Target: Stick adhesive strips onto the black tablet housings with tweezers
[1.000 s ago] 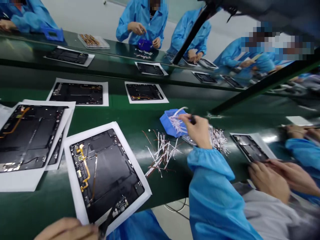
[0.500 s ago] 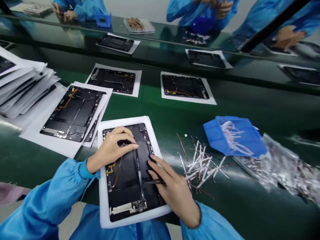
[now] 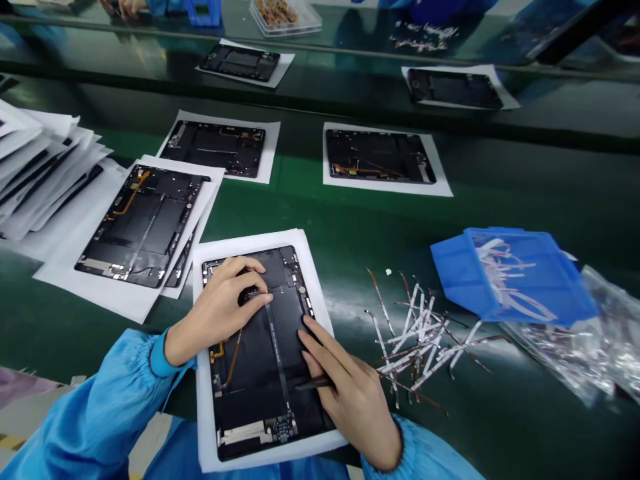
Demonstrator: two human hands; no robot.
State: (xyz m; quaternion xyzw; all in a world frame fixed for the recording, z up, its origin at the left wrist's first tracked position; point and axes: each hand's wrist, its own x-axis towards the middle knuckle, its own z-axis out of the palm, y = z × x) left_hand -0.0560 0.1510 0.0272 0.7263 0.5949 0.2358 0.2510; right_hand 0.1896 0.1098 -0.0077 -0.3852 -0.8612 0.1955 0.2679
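A black tablet housing lies open on a white foam sheet in front of me. A thin flat ribbon cable runs down its middle to a small circuit board at the near end. My left hand is closed, thumb and fingertips pinched at the cable's upper end. My right hand rests over the housing's right edge, fingertips on that side. Dark tweezers stick out from under its fingers, pointing left across the housing. The palm hides their rear part.
To the right lie a heap of loose ribbon strips, a tilted blue bin with more strips, and plastic bags. More housings on white sheets lie left and ahead. Stacked sheets stand far left. Co-workers' hands show across.
The view has tilted down and shifted slightly. Both hands keep nearly the same places on the housing, the left still pinching at the cable's upper end.
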